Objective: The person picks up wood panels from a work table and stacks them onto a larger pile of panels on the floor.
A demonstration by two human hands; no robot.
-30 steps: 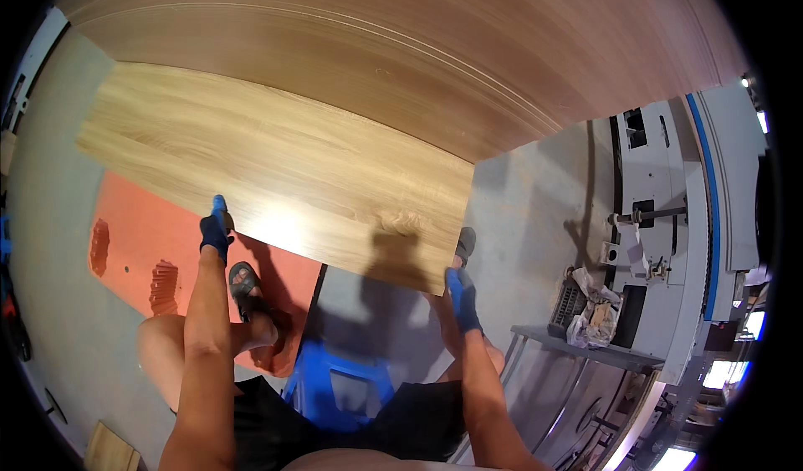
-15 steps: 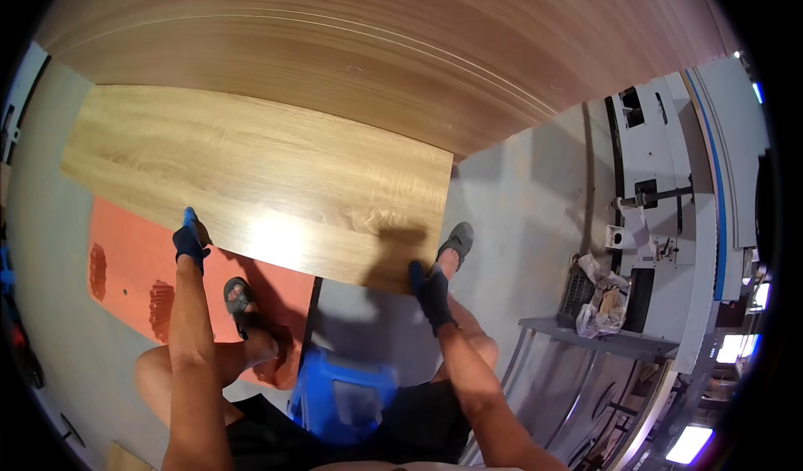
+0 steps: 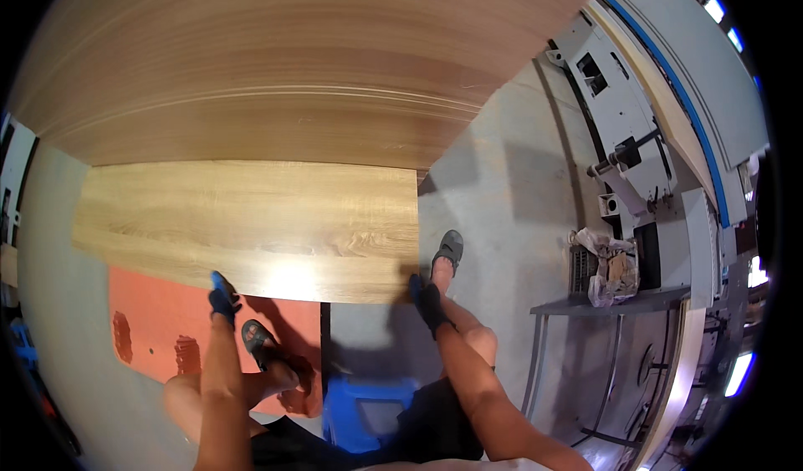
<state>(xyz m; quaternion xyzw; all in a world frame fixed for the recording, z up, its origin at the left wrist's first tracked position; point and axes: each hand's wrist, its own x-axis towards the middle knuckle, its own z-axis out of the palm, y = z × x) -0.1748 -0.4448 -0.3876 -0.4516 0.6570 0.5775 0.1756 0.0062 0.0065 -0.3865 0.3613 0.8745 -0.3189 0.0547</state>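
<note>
A long light wood-grain board lies flat in front of me, its far edge against a tall brown wood-grain panel. My left hand, in a dark blue glove, grips the board's near edge left of its middle, thumb over the top face. At the near right corner, my right hand, gloved alike, is closed on the edge with its thumb up top. The fingers of both hands are hidden under or behind the board.
Under the board's near side lies an orange sheet with worn holes. A blue plastic stool stands between my legs. To the right are a grey metal stand, a clear plastic bag of scraps and a large white machine.
The view has turned, so the board and panel appear lower and straighter. Both hands keep their places on the board's edge; whether the board itself moved I cannot tell.
</note>
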